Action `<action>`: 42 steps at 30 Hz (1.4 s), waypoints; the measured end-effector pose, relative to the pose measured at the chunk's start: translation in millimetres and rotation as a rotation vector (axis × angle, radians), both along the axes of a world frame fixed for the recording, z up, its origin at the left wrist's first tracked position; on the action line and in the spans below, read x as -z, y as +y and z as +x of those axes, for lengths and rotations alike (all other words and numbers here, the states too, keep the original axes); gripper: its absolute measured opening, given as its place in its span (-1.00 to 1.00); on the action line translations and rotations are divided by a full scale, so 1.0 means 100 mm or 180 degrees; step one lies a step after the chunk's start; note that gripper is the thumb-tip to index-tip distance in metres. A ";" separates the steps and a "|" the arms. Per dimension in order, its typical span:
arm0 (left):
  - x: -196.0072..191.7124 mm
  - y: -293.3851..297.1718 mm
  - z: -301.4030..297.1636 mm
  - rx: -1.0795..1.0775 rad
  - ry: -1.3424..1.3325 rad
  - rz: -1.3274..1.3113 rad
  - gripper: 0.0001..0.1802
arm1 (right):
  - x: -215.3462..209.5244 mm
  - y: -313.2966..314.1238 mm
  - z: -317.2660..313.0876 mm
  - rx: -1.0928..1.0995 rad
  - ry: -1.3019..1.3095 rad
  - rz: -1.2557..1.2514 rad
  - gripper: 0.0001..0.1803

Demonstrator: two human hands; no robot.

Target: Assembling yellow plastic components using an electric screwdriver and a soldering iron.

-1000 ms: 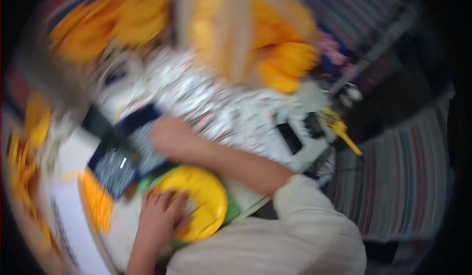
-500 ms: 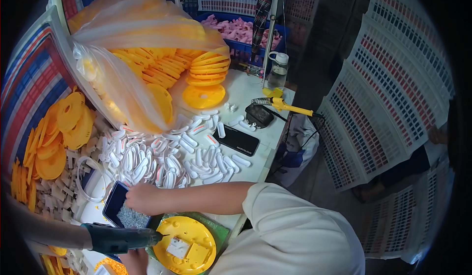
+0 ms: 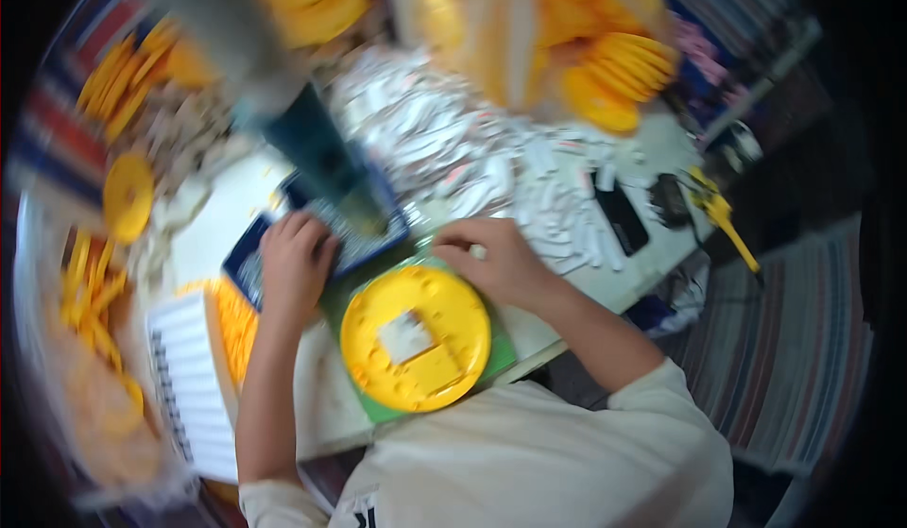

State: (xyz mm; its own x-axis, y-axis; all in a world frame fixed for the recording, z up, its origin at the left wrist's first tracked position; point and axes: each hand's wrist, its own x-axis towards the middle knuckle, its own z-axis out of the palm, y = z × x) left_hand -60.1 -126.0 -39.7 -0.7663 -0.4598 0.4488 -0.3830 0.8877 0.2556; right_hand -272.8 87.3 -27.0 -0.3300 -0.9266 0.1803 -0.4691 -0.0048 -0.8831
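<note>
A round yellow plastic disc [image 3: 364, 349] lies on a green mat [image 3: 498, 356] before me, with a white square part [image 3: 405, 336] and a raised yellow block on it. My left hand [image 3: 299, 256] curls over the near edge of a blue tray [image 3: 248, 256] of small silvery pieces; what its fingers hold, if anything, is hidden. Beyond the disc, my right hand [image 3: 496, 259] is closed, a small pale thing at its fingertips too blurred to name. A dark teal power screwdriver [image 3: 312, 141] hangs over the tray, blurred, with neither hand on it.
White oblong parts [image 3: 435, 141] are heaped beyond the tray. A black phone [image 3: 619, 214] and a yellow soldering iron [image 3: 723, 216] lie at right. Bagged yellow discs [image 3: 614, 75] stand behind. A white ridged panel [image 3: 194, 377] and small orange pieces [image 3: 236, 325] are at left.
The view has turned and blurred. My right hand has left the tray and come beside the disc. My left hand, earlier mostly hidden below the screwdriver, now shows at the tray's edge.
</note>
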 end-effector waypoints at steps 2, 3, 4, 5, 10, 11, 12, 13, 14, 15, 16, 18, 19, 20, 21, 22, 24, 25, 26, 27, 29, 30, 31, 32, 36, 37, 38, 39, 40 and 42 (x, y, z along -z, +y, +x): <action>0.00 0.01 0.03 -0.0063 0.0020 0.0012 -0.87 | -0.05 0.10 0.09 -0.0244 0.0544 -0.0063 -0.87; -0.03 0.07 0.04 -0.0063 0.0153 0.0020 -0.89 | -0.01 0.12 0.15 -0.0362 0.0738 -0.0228 -0.89; -0.06 0.13 0.06 -0.0088 0.0234 0.0106 -0.89 | 0.02 0.09 0.21 -0.0467 0.0704 -0.0210 -0.89; -0.08 0.19 0.11 -0.0099 0.0322 0.0193 -0.90 | 0.05 0.06 0.27 -0.0679 0.1004 -0.0303 -0.91; -0.14 0.71 0.42 -0.0105 0.0629 0.1022 -0.89 | 0.20 -0.07 0.44 -0.1025 0.1438 -0.0578 -0.92; -0.13 0.82 0.48 -0.0060 0.0628 0.1182 -0.89 | 0.22 -0.09 0.44 -0.1103 0.1525 -0.0499 -0.91; -0.10 0.92 0.53 -0.0053 0.0635 0.1370 -0.88 | 0.24 -0.09 0.44 -0.1176 0.1614 -0.0419 -0.90; -0.08 1.01 0.57 -0.0089 0.0637 0.1386 -0.88 | 0.24 -0.10 0.45 -0.1213 0.1604 -0.0410 -0.90; -0.06 1.08 0.61 -0.0071 0.0563 0.1421 -0.87 | 0.22 -0.10 0.45 -0.1210 0.1635 -0.0363 -0.90; -0.04 1.12 0.62 -0.0048 0.0488 0.1458 -0.87 | 0.20 -0.11 0.44 -0.1203 0.1668 -0.0315 -0.90; 0.01 1.14 0.61 0.0008 0.0479 0.1403 -0.86 | 0.18 -0.11 0.44 -0.1230 0.1667 -0.0303 -0.90; 0.03 1.18 0.59 -0.0006 0.0491 0.1330 -0.85 | 0.14 -0.12 0.41 -0.1344 0.1708 -0.0279 -0.88; 0.05 1.18 0.58 -0.0004 0.0495 0.1234 -0.85 | 0.12 -0.14 0.37 -0.1365 0.1711 -0.0273 -0.88; 0.06 1.18 0.57 -0.0020 0.0504 0.1241 -0.85 | 0.09 -0.17 0.33 -0.1223 0.1550 -0.0266 -0.87; 0.08 1.17 0.57 -0.0035 0.0477 0.1178 -0.84 | 0.05 -0.22 0.29 -0.1080 0.1390 -0.0262 -0.86; 0.09 1.17 0.56 -0.0054 0.0448 0.1116 -0.83 | 0.00 -0.31 0.24 -0.1100 0.1392 -0.0259 -0.86; 0.03 1.16 0.58 0.0013 0.0344 0.1065 -0.84 | -0.13 -0.51 0.16 -0.0861 0.1649 -0.0605 -0.89; -0.02 1.13 0.61 0.0076 0.0232 0.0997 -0.85 | -0.16 -0.62 0.15 -0.0815 0.1825 -0.0563 -0.91; -0.07 1.11 0.62 0.0099 0.0253 0.0985 -0.85 | -0.10 -0.73 0.07 -0.0821 0.1883 -0.0464 -0.85; -0.11 1.08 0.63 0.0292 0.0148 0.1043 -0.84 | 0.00 -0.84 0.00 -0.0827 0.1939 -0.0367 -0.78; -0.15 0.98 0.64 0.0453 0.0066 0.1054 -0.83 | 0.03 -1.09 -0.02 -0.0690 0.2897 -0.0733 -0.83; -0.16 0.94 0.63 0.0442 0.0110 0.1022 -0.81 | 0.07 -1.17 -0.03 -0.0805 0.2732 -0.0787 -0.86; -0.17 0.91 0.64 0.0432 0.0144 0.1004 -0.79 | 0.15 -1.23 -0.03 -0.0923 0.2554 -0.0827 -0.88; -0.18 0.85 0.61 0.0425 0.0152 0.0993 -0.79 | 0.23 -1.31 -0.02 -0.0998 0.1590 -0.0875 -0.91; -0.19 0.42 0.33 -0.0030 0.0416 0.0591 -0.77 | 0.22 -1.20 -0.03 -0.0841 0.1818 -0.0806 -0.91; -0.18 0.32 0.26 -0.0156 0.0521 0.0338 -0.78 | 0.18 -1.19 -0.01 -0.0780 0.1692 -0.0508 -0.91; -0.13 0.22 0.21 -0.0158 0.0527 0.0333 -0.78 | 0.15 -1.18 -0.01 -0.0708 0.1579 -0.0215 -0.91; -0.04 0.13 0.17 -0.0233 0.0226 0.0058 -0.79 | 0.14 -1.16 0.00 -0.0705 0.1585 -0.0219 -0.91; -0.02 0.09 0.11 -0.0280 -0.0071 -0.0206 -0.81 | 0.15 -1.12 -0.01 -0.0630 0.1808 -0.0356 -0.91; 0.01 0.07 0.08 -0.0265 -0.0172 0.0019 -0.83 | 0.16 -1.04 -0.02 -0.0461 0.1953 -0.0366 -0.91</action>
State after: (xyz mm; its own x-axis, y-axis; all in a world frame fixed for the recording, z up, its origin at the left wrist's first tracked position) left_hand -52.1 -118.6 -40.2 -0.7482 -0.5255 0.4049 -0.4688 0.8507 0.2379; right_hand -275.1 -16.5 -43.4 -0.0082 -0.9175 0.3977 -0.8767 -0.1848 -0.4442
